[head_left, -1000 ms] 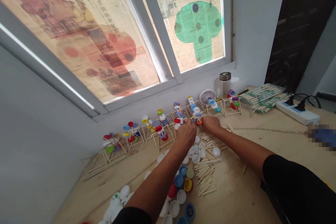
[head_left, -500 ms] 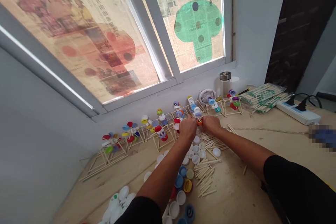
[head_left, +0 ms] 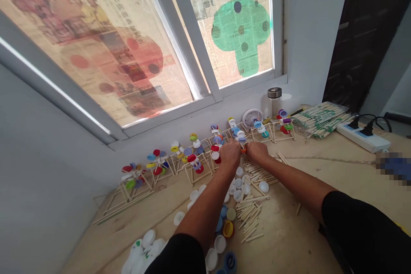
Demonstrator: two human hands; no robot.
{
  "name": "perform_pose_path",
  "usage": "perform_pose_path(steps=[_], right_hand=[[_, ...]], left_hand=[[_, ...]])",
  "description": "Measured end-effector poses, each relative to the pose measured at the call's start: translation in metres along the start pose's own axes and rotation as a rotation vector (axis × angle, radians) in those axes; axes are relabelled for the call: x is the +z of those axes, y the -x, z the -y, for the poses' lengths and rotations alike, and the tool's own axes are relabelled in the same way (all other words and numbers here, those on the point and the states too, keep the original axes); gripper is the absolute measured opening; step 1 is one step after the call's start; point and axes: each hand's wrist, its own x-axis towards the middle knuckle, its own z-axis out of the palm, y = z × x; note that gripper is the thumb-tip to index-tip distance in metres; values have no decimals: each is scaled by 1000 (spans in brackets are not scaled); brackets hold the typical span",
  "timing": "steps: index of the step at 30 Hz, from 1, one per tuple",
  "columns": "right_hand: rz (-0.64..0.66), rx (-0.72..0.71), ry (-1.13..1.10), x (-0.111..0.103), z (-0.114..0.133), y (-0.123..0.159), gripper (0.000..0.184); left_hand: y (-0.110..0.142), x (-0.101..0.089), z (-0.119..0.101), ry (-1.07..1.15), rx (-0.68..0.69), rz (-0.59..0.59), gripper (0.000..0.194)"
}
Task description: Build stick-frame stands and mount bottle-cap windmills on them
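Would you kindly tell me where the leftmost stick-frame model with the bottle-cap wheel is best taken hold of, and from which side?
I would take its stick frame low down, coming from the table side: the lower sticks are open there, while the bottle caps sit high up and the wall stands behind.

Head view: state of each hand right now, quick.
Left hand: curled at the bottle-cap pinwheel; cannot tell whether it is holding it.
Right hand: curled beside the orange bottle cap; cannot tell whether it is holding anything.
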Motion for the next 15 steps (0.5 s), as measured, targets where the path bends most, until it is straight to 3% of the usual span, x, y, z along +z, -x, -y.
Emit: perform_pose_path(steps=[15], right_hand=[[24,30,-56,-2,-2,1,32]], left_hand=[[-2,1,0,12,-46,-32,30]])
